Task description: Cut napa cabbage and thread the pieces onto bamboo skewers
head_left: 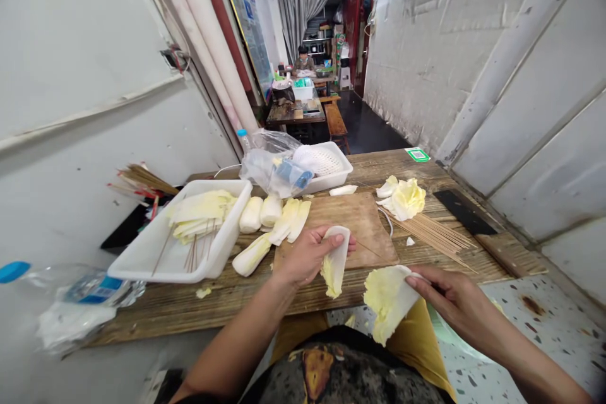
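My left hand [315, 249] is closed on a cabbage leaf [337, 265], with its white stem up and yellow edge hanging down, over the front of the wooden cutting board [350, 214]. A thin skewer [368, 248] sticks out to the right near that hand's fingertips; whether the fingers grip it I cannot tell. Off the table's front edge, my right hand [442, 297] pinches another cabbage leaf [386, 303] by its white end, the yellow frill pointing left. The two leaves are apart.
A white tray [165, 270] of skewered leaves stands left, beside white cabbage pieces [250, 214]. Loose skewers [433, 233], leaf scraps [406, 197] and a cleaver [466, 211] lie right. Behind are a plastic bag [269, 170] and white basket [348, 167]. A person [303, 62] sits far back.
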Demonstrator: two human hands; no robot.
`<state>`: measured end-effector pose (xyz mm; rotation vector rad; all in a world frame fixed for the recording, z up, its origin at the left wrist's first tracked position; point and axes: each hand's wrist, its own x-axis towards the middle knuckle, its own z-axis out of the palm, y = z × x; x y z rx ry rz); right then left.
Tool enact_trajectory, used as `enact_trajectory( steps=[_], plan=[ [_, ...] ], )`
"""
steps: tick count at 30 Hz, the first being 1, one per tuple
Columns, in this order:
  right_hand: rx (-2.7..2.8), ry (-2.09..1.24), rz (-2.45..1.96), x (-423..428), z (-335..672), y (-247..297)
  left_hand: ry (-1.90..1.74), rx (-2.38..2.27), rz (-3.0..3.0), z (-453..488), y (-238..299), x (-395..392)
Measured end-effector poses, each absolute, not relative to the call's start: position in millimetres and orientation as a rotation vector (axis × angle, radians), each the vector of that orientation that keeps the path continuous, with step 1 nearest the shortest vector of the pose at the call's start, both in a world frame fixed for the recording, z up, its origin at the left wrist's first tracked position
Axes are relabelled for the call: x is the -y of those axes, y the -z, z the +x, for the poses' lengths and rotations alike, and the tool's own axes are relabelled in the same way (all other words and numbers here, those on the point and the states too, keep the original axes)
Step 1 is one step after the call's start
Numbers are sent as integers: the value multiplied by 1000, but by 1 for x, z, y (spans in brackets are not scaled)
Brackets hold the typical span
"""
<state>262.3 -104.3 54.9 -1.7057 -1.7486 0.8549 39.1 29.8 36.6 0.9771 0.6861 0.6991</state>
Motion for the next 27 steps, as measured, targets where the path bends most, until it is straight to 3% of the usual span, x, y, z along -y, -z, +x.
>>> enact_trajectory(
  steps=[27],
  plan=[
    [1720, -905, -1672, 113, 266, -57, -678, -749, 1056, 48, -39, -23]
  ],
)
